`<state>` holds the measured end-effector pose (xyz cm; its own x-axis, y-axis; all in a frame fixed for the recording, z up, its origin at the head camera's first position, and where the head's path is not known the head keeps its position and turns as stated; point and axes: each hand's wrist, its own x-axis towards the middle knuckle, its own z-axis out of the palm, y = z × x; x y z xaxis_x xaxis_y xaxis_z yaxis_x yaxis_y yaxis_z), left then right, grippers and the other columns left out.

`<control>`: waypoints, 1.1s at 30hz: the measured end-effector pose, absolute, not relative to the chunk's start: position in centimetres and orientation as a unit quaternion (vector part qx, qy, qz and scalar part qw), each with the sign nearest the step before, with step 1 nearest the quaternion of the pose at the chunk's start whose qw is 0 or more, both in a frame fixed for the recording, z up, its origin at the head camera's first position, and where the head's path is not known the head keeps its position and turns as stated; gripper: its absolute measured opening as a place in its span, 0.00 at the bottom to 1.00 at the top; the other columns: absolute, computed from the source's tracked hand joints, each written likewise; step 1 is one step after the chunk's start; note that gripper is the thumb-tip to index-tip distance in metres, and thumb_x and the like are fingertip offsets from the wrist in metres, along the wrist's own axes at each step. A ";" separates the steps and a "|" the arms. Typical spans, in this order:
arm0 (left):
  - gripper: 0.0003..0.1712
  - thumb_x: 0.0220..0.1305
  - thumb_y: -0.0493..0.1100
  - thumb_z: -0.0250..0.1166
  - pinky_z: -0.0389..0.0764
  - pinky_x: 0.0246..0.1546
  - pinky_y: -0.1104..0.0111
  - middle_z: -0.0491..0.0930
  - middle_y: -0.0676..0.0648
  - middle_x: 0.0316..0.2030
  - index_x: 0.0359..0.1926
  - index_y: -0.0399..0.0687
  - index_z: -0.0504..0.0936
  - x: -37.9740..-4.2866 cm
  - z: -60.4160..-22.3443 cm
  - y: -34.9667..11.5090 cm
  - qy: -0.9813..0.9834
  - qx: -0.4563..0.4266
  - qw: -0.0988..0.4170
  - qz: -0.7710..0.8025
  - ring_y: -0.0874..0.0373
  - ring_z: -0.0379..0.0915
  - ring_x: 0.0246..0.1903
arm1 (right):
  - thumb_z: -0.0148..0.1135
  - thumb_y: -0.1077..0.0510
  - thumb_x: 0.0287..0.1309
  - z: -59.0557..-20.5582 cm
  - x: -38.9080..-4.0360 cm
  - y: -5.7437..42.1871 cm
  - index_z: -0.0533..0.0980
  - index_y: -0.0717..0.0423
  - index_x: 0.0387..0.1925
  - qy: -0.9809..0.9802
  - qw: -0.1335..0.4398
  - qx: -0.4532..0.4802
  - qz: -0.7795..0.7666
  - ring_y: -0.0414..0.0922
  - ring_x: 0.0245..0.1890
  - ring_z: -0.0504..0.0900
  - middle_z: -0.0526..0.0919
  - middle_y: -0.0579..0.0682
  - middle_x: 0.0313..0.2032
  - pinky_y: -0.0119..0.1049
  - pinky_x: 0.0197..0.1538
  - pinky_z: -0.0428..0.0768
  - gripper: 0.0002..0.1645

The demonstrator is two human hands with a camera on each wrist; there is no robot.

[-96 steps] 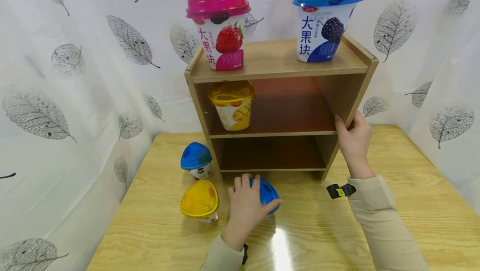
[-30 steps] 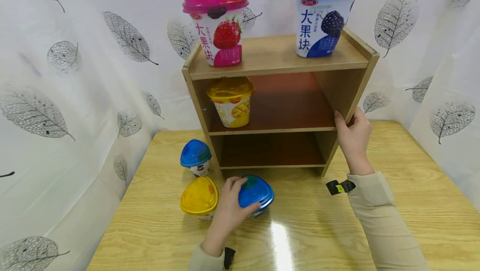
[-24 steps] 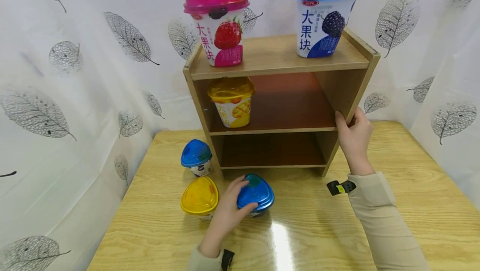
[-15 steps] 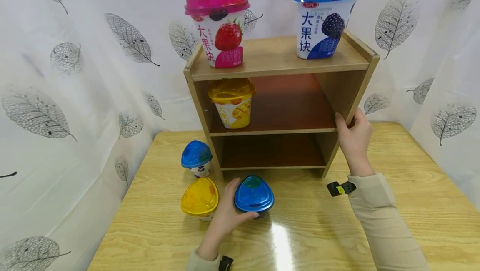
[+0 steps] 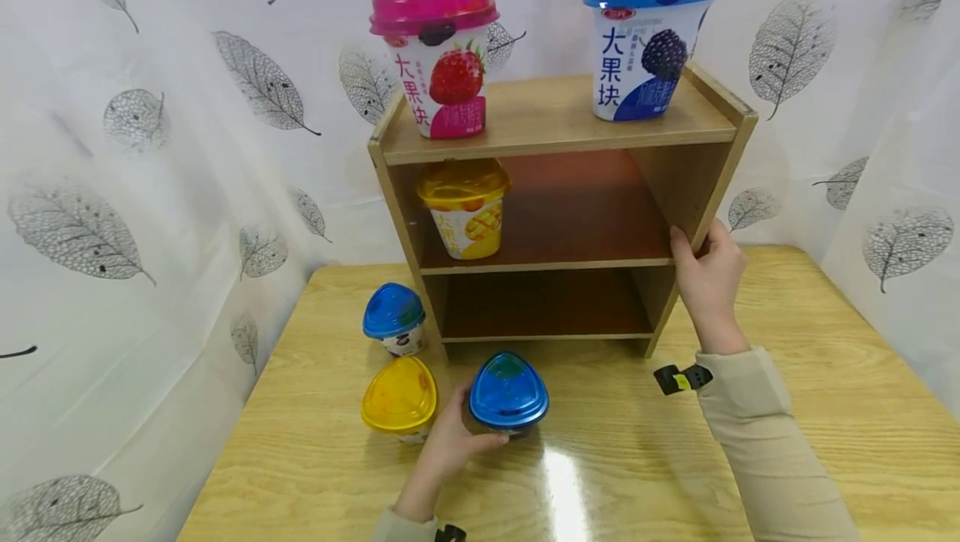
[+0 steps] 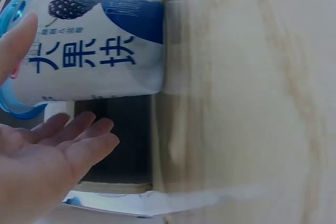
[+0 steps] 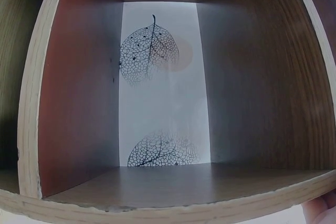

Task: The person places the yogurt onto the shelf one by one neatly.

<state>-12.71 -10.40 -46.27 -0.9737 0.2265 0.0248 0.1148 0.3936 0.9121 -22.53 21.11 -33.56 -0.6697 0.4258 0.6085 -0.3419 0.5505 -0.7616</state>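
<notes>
A blue-lidded yogurt cup stands upright on the table in front of the wooden shelf. My left hand is beside it, thumb at its near side and fingers along its left. In the left wrist view the cup shows a blackberry print. That view has the thumb overlapping the lid, while the loosely extended fingers leave a gap to the cup wall. My right hand grips the right side panel of the shelf; only a bit of it shows in the right wrist view.
Left of my left hand stand a yellow-lidded cup and another blue-lidded cup. On the shelf's top are a pink-lidded strawberry cup and a blue-lidded cup. A yellow mango cup occupies the middle level's left.
My left hand has moved from over the blue lid down to the cup's near left side. The cup sits slightly left of its earlier place. The right hand keeps its grip on the shelf.
</notes>
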 end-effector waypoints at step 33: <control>0.42 0.38 0.41 0.74 0.63 0.50 0.48 0.71 0.38 0.50 0.56 0.36 0.66 -13.4 -46.8 -9.5 0.829 0.104 0.042 0.547 0.42 0.64 0.51 | 0.56 0.61 0.53 -33.7 -22.6 21.2 0.74 0.68 0.42 -0.781 0.410 -0.027 0.470 0.21 0.26 0.70 0.80 0.61 0.37 0.16 0.27 0.68 0.16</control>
<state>-13.44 -9.48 -46.76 -0.9746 0.2196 0.0441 0.1270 0.3796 0.9164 -22.57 21.16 -33.70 -0.6630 0.4272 0.6148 -0.3434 0.5563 -0.7568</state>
